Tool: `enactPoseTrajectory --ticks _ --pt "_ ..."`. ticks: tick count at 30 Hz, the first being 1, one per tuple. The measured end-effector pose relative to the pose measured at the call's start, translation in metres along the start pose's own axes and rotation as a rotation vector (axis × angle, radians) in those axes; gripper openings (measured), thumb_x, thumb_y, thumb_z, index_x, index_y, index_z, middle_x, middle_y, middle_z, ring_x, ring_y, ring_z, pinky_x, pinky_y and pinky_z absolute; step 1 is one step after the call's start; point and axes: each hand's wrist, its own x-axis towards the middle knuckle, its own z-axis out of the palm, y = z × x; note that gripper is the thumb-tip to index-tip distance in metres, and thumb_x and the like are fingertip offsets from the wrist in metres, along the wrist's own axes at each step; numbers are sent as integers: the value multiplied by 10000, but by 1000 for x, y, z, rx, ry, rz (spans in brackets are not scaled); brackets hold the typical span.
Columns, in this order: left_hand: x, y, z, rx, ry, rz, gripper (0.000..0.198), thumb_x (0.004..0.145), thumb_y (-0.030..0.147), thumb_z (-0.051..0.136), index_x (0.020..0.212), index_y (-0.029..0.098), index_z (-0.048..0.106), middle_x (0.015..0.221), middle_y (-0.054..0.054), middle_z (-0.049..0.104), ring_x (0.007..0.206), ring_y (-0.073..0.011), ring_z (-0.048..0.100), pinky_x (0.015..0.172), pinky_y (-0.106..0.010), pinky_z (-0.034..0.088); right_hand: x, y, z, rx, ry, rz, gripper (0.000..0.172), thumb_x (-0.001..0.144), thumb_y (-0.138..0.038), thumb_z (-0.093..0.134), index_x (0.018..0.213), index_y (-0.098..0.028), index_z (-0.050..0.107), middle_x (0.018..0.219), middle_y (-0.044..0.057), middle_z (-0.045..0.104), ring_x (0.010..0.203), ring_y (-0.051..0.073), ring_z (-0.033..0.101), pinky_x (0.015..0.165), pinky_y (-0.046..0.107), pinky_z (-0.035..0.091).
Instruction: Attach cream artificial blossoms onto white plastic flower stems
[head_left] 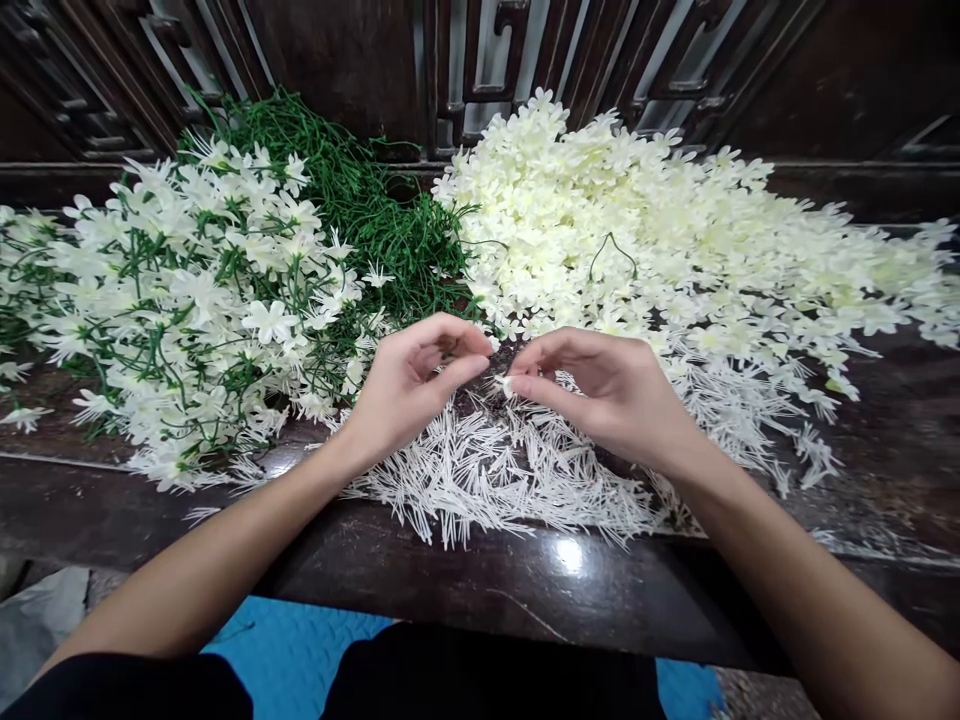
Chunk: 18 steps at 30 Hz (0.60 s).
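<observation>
Over the middle of the dark wooden bench, my left hand (420,375) is closed in a pinch, thumb and index tip close together; anything between them is too small to make out. Facing it, my right hand (604,385) pinches a small white flower piece (508,385) between thumb and fingers. Beneath both hands lies a spread of thin white stamen pieces (480,480). Loose cream-white flower heads (600,220) are heaped behind my right hand. A tangle of green plastic stems (375,220) rises behind my left hand.
To the left, white artificial flowers on green stems (202,300) are piled up. A carved dark wooden back (360,60) closes off the far side. The bench's front edge (420,575) runs before my lap, with a blue mat (292,650) below.
</observation>
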Motion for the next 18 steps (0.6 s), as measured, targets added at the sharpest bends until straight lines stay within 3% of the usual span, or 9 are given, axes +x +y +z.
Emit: enactPoseTrajectory --ticks 4,10,14,18 --pt "-1 2 3 18 -129 -24 162 757 150 713 916 168 689 877 -44 716 784 -149 655 719 -271 552 2 0 -1 230 -10 97 96 780 -185 713 855 -207 657 834 13 674 752 140 657 732 334 593" --pt "-2 4 4 79 -64 2 22 779 181 701 794 168 691 775 -24 704 702 -127 629 643 -243 511 0 5 4 318 6 94 139 766 -173 727 881 -195 651 861 19 683 790 150 675 762 339 593" --pt "-1 3 2 54 59 -24 42 803 180 668 836 157 656 812 -31 677 716 -120 617 637 -236 508 -2 1 3 81 2 59 81 821 -201 664 899 -196 646 865 30 672 780 156 647 728 355 576" --pt "0 4 1 2 72 -64 67 812 186 656 855 142 628 827 -39 665 706 -112 619 656 -237 529 -5 1 8 -226 -191 -19 83 837 -259 649 855 -177 645 835 38 667 761 168 617 709 368 544"
